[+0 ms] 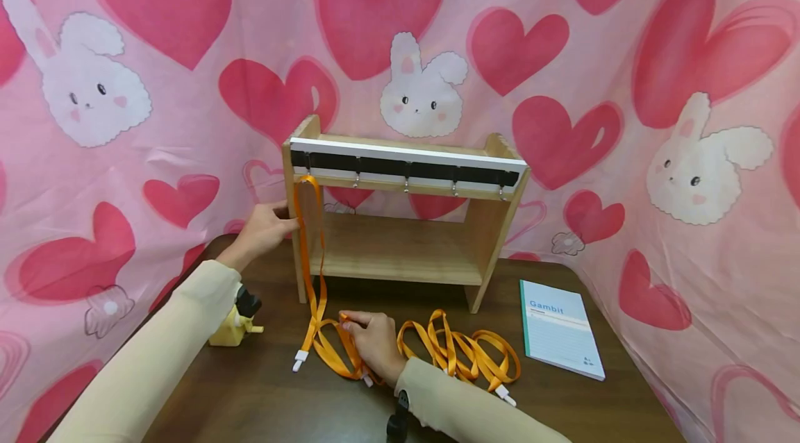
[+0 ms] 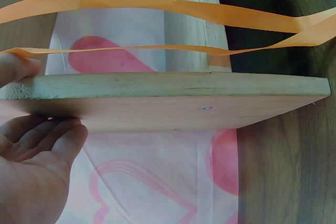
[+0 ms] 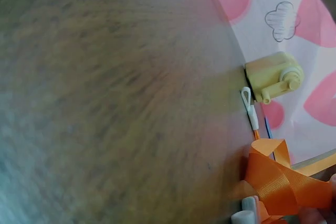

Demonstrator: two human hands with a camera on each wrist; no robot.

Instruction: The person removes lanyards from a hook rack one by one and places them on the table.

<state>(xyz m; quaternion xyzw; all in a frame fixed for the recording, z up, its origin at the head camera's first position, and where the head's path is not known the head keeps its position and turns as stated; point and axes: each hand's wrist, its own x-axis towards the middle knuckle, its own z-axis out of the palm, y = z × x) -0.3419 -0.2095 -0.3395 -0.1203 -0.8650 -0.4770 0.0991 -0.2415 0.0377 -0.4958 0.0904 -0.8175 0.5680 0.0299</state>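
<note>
My left hand [image 1: 265, 226] grips the left side panel of a small wooden rack [image 1: 394, 248]. In the left wrist view the thumb is on one side of the panel [image 2: 173, 87] and the fingers are on the other. An orange lanyard [image 1: 304, 241] hangs from the leftmost hook, its white clip [image 1: 301, 360] on the table. Low in front of the rack, my right hand [image 1: 375, 346] pinches an orange lanyard strap [image 3: 283, 184] between thumb and fingers. More orange lanyards [image 1: 462, 353] lie in loose loops to its right.
Several metal hooks [image 1: 407, 182] line a black strip across the rack's top. A yellow object with a crank-like knob [image 1: 231, 328] stands left, near my left forearm. A notebook [image 1: 562, 328] lies at the right of the brown table [image 1: 250, 401]. Patterned pink cloth [image 1: 269, 5] hangs behind.
</note>
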